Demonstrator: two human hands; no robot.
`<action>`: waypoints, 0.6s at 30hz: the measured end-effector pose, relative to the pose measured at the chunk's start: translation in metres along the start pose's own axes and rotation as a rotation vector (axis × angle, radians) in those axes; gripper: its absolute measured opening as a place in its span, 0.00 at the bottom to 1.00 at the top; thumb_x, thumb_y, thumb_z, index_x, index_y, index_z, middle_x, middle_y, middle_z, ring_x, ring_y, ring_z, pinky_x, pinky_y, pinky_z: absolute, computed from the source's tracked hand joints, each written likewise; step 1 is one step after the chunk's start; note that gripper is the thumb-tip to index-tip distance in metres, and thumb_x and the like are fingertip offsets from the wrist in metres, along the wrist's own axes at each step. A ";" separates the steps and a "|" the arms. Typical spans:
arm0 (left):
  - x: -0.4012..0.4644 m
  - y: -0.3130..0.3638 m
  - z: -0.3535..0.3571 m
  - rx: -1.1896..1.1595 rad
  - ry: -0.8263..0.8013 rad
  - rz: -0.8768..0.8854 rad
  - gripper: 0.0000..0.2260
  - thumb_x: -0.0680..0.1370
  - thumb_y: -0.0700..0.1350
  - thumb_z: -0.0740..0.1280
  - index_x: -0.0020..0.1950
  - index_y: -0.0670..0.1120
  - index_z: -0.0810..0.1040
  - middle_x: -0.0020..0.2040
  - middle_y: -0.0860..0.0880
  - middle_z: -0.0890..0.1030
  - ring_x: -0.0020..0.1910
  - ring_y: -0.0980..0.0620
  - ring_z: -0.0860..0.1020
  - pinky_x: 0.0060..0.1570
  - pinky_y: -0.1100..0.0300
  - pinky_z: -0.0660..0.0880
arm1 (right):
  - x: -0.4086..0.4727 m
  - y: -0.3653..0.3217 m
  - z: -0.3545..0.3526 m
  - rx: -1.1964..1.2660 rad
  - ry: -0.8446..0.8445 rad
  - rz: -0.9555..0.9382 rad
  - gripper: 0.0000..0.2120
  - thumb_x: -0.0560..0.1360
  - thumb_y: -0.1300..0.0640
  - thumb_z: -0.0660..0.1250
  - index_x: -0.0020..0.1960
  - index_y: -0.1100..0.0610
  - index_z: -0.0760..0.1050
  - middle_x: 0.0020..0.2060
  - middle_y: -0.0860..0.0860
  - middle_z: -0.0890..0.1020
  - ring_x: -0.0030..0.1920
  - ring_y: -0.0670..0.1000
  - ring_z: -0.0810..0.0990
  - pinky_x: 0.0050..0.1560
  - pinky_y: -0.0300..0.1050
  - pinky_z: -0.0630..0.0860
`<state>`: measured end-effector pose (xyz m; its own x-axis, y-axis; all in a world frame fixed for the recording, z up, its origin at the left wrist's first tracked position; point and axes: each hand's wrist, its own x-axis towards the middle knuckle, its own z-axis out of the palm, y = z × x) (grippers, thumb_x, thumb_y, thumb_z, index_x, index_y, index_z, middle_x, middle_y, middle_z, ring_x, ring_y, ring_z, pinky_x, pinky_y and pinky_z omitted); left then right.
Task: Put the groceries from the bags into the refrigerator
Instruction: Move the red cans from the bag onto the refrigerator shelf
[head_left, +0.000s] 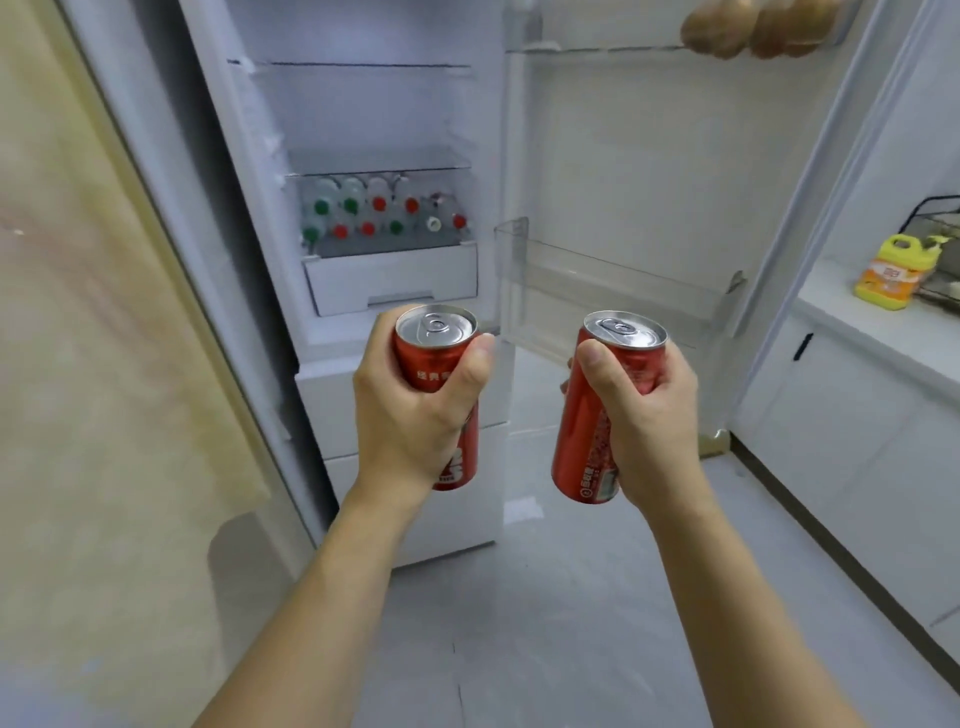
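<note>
One head-worn wide-angle view looks forward and down, close over both forearms, facing the open refrigerator (363, 218); its edges bend, so far corners perhaps mislead.

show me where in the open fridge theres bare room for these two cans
Free: the clear door bin, right of the cabinet, and the glass shelf above the bottles. Crowded: the bottle level above the white drawer. The left hand and right hand each grip a can.
</note>
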<state>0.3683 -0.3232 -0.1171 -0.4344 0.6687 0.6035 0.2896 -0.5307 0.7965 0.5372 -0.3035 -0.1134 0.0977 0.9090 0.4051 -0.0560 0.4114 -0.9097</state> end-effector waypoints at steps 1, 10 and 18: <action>0.004 -0.004 -0.009 0.013 0.018 -0.004 0.18 0.67 0.58 0.73 0.49 0.48 0.77 0.41 0.59 0.82 0.41 0.58 0.81 0.42 0.65 0.76 | 0.003 0.003 0.012 0.014 -0.023 0.011 0.10 0.63 0.40 0.74 0.44 0.38 0.79 0.44 0.56 0.84 0.46 0.63 0.83 0.49 0.67 0.79; 0.061 -0.050 -0.073 0.134 0.139 0.007 0.18 0.68 0.58 0.74 0.50 0.48 0.77 0.43 0.58 0.82 0.42 0.57 0.81 0.41 0.69 0.75 | 0.040 0.031 0.110 0.050 -0.176 0.042 0.13 0.62 0.38 0.73 0.45 0.39 0.79 0.45 0.54 0.85 0.46 0.58 0.84 0.50 0.62 0.81; 0.116 -0.088 -0.089 0.149 0.111 0.008 0.17 0.70 0.55 0.76 0.51 0.47 0.77 0.43 0.59 0.81 0.42 0.57 0.81 0.40 0.70 0.75 | 0.080 0.053 0.162 0.055 -0.178 0.028 0.13 0.62 0.36 0.72 0.44 0.37 0.78 0.44 0.53 0.84 0.45 0.57 0.84 0.49 0.58 0.82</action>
<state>0.2169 -0.2450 -0.1211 -0.5205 0.5990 0.6085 0.4127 -0.4474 0.7935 0.3813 -0.1985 -0.1142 -0.0813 0.9155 0.3939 -0.1113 0.3844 -0.9164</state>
